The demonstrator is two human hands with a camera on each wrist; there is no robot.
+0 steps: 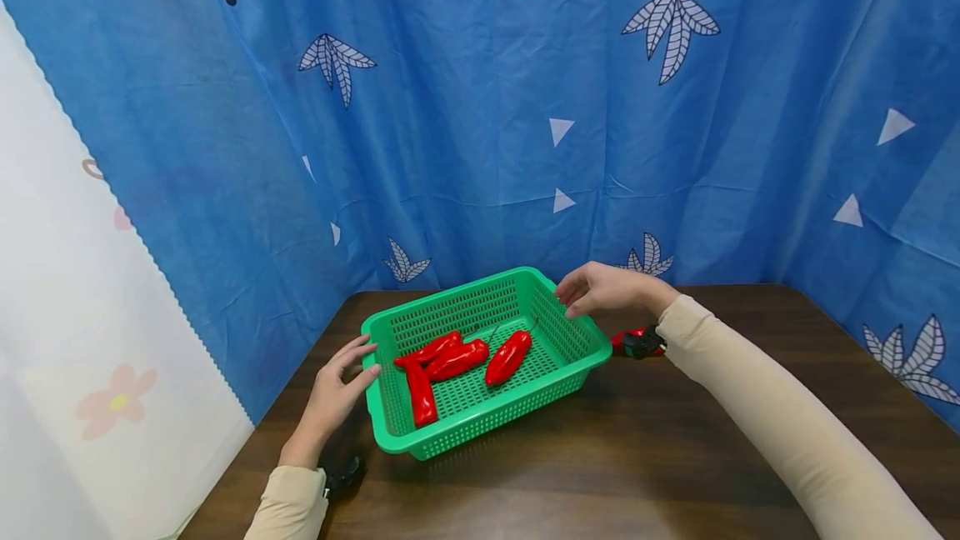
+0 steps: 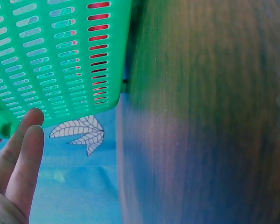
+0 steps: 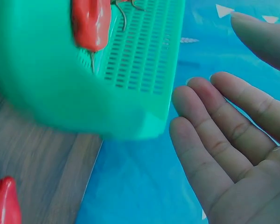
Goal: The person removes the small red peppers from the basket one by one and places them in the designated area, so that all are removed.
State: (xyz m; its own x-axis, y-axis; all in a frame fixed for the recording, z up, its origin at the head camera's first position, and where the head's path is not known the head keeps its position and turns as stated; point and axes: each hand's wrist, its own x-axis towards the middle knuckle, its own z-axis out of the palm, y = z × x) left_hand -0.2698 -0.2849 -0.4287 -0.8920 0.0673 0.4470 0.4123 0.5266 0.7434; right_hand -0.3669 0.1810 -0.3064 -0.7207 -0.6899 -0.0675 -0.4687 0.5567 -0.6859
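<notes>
A green plastic basket (image 1: 487,419) with slotted walls sits at an angle on the table. Several glossy red peppers (image 1: 459,360) with thin stems lie inside, mostly toward its left and middle. At the left end, my left hand (image 1: 335,394) has its fingertips right by the rim. The left wrist view shows two fingers (image 2: 30,154) outstretched beside the slotted wall. My right hand (image 1: 603,288) hovers at the basket's far right corner and holds nothing. Its fingers (image 3: 214,140) are spread and slightly bent close to the rim in the right wrist view.
Another red pepper (image 1: 627,340) lies on the dark wooden table (image 1: 600,473) right of the basket, partly hidden behind the right wrist's black camera (image 1: 643,343). A blue patterned curtain (image 1: 465,107) hangs behind the table, and a white cloth (image 1: 82,315) at the left.
</notes>
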